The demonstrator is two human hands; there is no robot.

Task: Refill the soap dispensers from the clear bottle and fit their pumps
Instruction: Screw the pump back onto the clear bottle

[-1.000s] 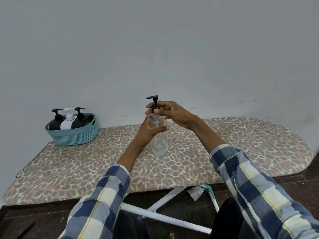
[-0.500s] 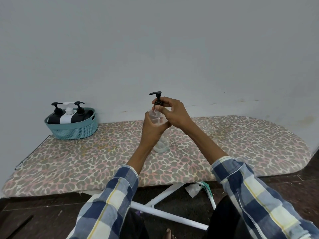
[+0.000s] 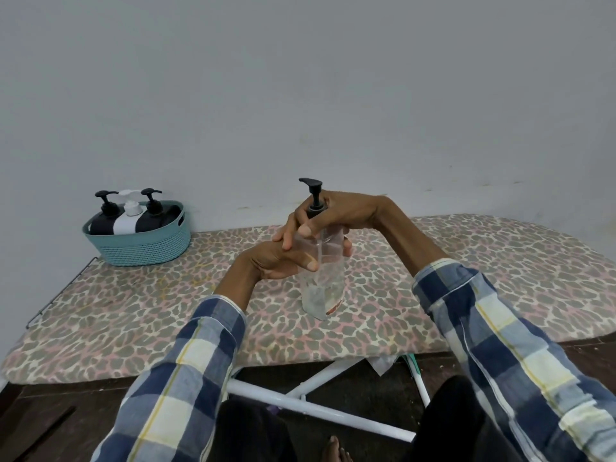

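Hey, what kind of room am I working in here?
Probably a home utility or laundry corner: a leopard-print ironing board serves as the table against a bare wall, with a basket of pump bottles.

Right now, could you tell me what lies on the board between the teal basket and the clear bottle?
In the head view, only bare leopard-print cover lies between the teal basket and the clear bottle.

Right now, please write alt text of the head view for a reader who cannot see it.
Left hand holds a clear bottle above a leopard-print ironing board while the right hand grips its black pump. A teal basket of three dispensers stands far left.
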